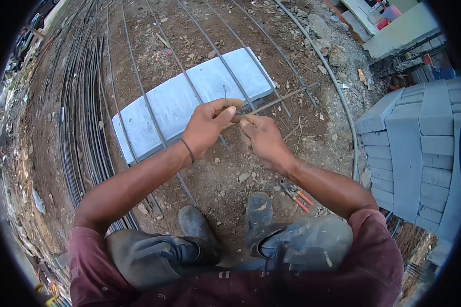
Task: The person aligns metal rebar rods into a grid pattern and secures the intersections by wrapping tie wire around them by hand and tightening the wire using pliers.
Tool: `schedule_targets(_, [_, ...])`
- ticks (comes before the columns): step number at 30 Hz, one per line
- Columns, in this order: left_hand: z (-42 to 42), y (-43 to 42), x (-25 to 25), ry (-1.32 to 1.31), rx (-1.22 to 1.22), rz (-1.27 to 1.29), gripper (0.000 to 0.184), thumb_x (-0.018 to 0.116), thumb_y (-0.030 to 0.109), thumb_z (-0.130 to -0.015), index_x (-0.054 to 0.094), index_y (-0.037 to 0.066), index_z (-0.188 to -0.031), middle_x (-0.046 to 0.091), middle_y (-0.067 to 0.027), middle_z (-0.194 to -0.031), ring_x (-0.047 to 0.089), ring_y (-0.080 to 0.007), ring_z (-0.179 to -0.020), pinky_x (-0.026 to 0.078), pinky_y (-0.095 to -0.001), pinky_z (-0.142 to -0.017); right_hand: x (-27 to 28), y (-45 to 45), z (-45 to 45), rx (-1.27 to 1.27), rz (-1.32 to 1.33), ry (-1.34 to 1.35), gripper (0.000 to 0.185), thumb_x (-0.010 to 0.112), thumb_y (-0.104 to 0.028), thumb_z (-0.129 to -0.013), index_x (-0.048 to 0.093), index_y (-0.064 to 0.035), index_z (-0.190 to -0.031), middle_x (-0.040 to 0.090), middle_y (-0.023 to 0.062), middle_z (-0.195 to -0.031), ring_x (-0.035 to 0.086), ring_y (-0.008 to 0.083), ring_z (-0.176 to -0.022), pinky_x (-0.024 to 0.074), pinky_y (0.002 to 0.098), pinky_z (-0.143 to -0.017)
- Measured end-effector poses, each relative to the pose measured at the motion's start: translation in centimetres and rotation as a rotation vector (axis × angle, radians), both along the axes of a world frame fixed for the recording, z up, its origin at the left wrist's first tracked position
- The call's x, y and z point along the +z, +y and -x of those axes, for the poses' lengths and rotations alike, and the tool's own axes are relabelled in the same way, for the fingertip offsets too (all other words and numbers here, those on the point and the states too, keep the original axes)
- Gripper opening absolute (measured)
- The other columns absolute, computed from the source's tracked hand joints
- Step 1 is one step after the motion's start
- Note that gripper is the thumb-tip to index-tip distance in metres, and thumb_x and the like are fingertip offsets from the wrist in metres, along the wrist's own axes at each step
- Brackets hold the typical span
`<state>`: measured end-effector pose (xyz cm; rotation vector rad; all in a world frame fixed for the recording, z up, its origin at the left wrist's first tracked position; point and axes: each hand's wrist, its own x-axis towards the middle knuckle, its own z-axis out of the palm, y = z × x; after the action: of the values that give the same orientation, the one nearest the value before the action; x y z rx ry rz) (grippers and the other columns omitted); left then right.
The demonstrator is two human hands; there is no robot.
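Nearest to the head camera, I see a maroon shirt [215, 290] across the bottom, then dusty, bent trouser knees and a pair of grey boots [195, 222] planted on bare, stony soil. Both forearms reach forward from there, and the hands meet near the middle of my view. I read the left hand [210, 122] as drawn into a tight pinch, thumb against forefinger, on a thin wire [225, 93] whose end stands up past the finger. The right hand [264, 139] is just beside it, fingers curled in with hardly any gap, at the near end of a crossbar [283, 99]; from here I cannot tell whether it has hold of the bar, the wire or nothing. That crossbar lies across several long steel rods [213, 48], which run away from me over a pale slab [176, 107] on the ground beyond the hands. Pliers with red handles [295, 196] lie on the soil near the right boot. Over to the left I have a dense bundle of dark rods [82, 102]; to the right, a grey pipe [338, 84] curves past a stack of grey blocks [415, 148].
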<state>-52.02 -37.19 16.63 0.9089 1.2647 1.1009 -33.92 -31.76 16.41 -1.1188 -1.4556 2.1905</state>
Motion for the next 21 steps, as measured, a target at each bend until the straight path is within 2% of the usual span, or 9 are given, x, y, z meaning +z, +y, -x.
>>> schedule_targets(1, [1.0,-0.8,0.3,0.262,0.035,-0.039,0.036,0.060,0.016,-0.106,0.062,-0.002,-0.136,0.068,-0.0119,-0.130,0.064,-0.0172,-0.117,0.051,-0.0335,-0.102,0.3,0.9,-0.8,-0.079,0.165,0.061,0.023,0.051,-0.015,-0.107,0.067,-0.0004,-0.116,0.048,-0.0045,-0.066,0.044,0.0054,-0.056,0.0340,0.0258,-0.049])
schedule_targets(3, [4.0,-3.4,-1.2,0.364,0.023,-0.048,0.037,0.061,0.017,-0.104,0.061,-0.002,-0.136,0.068,-0.0123,-0.130,0.063,-0.0183,-0.119,0.051,-0.0345,-0.103,-1.5,1.9,-3.2,-0.275,0.097,0.107,0.022,0.056,-0.015,-0.105,0.071,0.0001,-0.110,0.050,-0.0056,-0.066,0.041,0.0038,-0.054,0.0303,0.0238,-0.047])
schedule_targets(5, [6.1,-6.0,-4.0,0.466,-0.019,-0.061,0.039,0.063,0.018,-0.103,0.061,-0.002,-0.136,0.068,-0.0127,-0.130,0.063,-0.0194,-0.122,0.050,-0.0355,-0.104,-6.0,2.7,-6.0,-0.476,-0.294,-0.157,0.020,0.064,-0.014,-0.101,0.074,0.0021,-0.105,0.057,-0.0048,-0.071,0.041,0.0026,-0.055,0.0309,0.0226,-0.048])
schedule_targets(8, [7.3,-7.2,-6.0,0.648,-0.103,-0.021,0.045,0.067,0.018,-0.100,0.058,-0.003,-0.139,0.069,-0.0171,-0.130,0.065,-0.0257,-0.124,0.049,-0.0377,-0.105,-10.9,2.3,-8.2,-0.605,-0.311,-0.314,0.017,0.069,-0.012,-0.098,0.076,0.0029,-0.103,0.067,-0.0019,-0.078,0.042,0.0020,-0.054,0.0308,0.0222,-0.048])
schedule_targets(9, [6.9,-6.6,-5.5,0.811,-0.217,-0.053,0.047,0.067,0.017,-0.099,0.056,-0.003,-0.140,0.068,-0.0203,-0.130,0.065,-0.0305,-0.123,0.049,-0.0391,-0.106,-13.4,2.0,-8.1,-0.601,-0.282,-0.277,0.023,0.069,-0.013,-0.098,0.073,0.0039,-0.113,0.075,0.0057,-0.093,0.045,0.0011,-0.057,0.0352,0.0188,-0.051])
schedule_targets(10, [6.3,-6.3,-5.2,0.966,-0.337,-0.077,0.050,0.068,0.017,-0.097,0.054,-0.003,-0.141,0.067,-0.0235,-0.131,0.065,-0.0353,-0.123,0.049,-0.0404,-0.106,-13.3,1.5,-8.0,-0.593,-0.274,-0.285,0.023,0.069,-0.013,-0.098,0.073,0.0039,-0.113,0.075,0.0057,-0.093,0.045,0.0011,-0.057,0.0352,0.0188,-0.051])
schedule_targets(12, [5.4,-6.3,-7.4,0.947,-0.313,-0.019,0.050,0.067,0.017,-0.097,0.054,-0.003,-0.141,0.066,-0.0249,-0.130,0.064,-0.0380,-0.121,0.050,-0.0415,-0.104,-12.5,0.1,-7.1,-0.472,0.060,-0.129,0.026,0.068,-0.013,-0.099,0.072,0.0047,-0.118,0.075,0.0053,-0.091,0.042,0.0013,-0.053,0.0319,0.0202,-0.047])
schedule_targets(17, [5.0,-5.3,-8.8,0.882,-0.352,0.066,0.042,0.063,0.017,-0.099,0.058,0.000,-0.137,0.070,-0.0230,-0.119,0.068,-0.0394,-0.110,0.052,-0.0436,-0.096,-14.8,0.3,-6.4,-0.501,-0.092,-0.189,0.025,0.066,-0.009,-0.099,0.071,0.0046,-0.118,0.070,0.0027,-0.082,0.044,0.0023,-0.053,0.0315,0.0223,-0.045])
schedule_targets(21, [4.8,-5.3,-7.9,0.830,-0.355,0.130,0.035,0.059,0.013,-0.101,0.062,0.001,-0.134,0.073,-0.0187,-0.101,0.069,-0.0366,-0.096,0.052,-0.0436,-0.089,-14.2,-0.1,-6.0,-0.476,-0.181,-0.258,0.021,0.067,-0.006,-0.096,0.073,0.0041,-0.113,0.068,0.0014,-0.079,0.051,0.0066,-0.063,0.0395,0.0253,-0.059])
